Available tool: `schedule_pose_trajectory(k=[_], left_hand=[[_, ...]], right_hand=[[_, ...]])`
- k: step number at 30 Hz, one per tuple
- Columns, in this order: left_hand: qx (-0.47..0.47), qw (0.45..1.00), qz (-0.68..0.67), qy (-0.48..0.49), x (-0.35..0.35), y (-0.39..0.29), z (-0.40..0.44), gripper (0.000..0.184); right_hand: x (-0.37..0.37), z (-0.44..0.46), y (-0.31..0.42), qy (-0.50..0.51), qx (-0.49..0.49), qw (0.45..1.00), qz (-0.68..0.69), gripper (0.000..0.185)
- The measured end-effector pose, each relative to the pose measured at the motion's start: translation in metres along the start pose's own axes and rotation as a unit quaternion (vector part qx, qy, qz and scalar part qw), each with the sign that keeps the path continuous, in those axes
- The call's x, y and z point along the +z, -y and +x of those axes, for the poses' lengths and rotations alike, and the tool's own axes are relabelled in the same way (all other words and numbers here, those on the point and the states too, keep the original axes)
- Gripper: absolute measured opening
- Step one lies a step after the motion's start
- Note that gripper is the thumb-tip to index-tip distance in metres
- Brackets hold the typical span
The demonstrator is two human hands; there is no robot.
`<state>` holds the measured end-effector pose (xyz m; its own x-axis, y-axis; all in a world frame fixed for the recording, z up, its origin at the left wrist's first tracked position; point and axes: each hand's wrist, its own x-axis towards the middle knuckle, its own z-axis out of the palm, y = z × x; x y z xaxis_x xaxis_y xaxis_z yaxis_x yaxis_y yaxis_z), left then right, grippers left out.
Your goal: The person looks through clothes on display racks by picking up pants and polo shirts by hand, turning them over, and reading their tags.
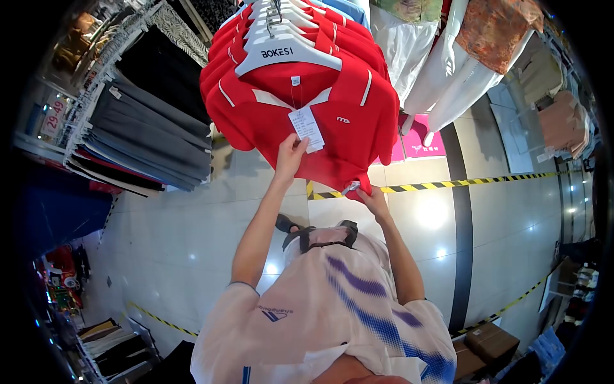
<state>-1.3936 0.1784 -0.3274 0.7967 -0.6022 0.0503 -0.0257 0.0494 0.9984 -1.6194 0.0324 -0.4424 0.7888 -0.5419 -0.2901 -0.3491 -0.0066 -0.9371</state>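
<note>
A red polo shirt [256, 131] with white collar trim hangs on a white hanger [294, 56] marked BOKESI, in front of more red shirts. My left hand [291, 157] pinches the lower left edge of the white paper tag [307, 128], which hangs by a string from the collar. Lower down on the right, my right hand [374, 201] grips the shirt's bottom hem, pulled outward and partly turned up. A small white label [351, 187] shows at the hem beside the fingers.
Grey and black trousers [150, 134] hang on a rack at the left. White-trousered mannequins [441, 83] stand at the upper right. Yellow-black tape [441, 184] crosses the tiled floor. Cardboard boxes [492, 342] sit at the lower right, folded clothes [115, 345] at the lower left.
</note>
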Motion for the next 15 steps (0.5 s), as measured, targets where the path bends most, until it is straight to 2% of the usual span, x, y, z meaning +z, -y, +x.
schedule_pose_trajectory(k=[5, 12, 15], left_hand=[[-0.043, 0.996, -0.07, 0.031, 0.0, -0.015, -0.016, 0.016], [-0.041, 0.999, -0.023, 0.021, 0.002, -0.022, -0.026, 0.018], [-0.038, 0.999, -0.011, 0.017, 0.002, -0.024, -0.028, 0.021]], right_hand=[[0.004, 0.021, -0.04, -0.034, -0.028, 0.995, -0.09, 0.023], [0.002, 0.044, -0.079, -0.028, -0.087, 0.984, -0.154, 0.032], [-0.002, 0.045, -0.075, -0.006, -0.064, 0.978, -0.196, 0.034]])
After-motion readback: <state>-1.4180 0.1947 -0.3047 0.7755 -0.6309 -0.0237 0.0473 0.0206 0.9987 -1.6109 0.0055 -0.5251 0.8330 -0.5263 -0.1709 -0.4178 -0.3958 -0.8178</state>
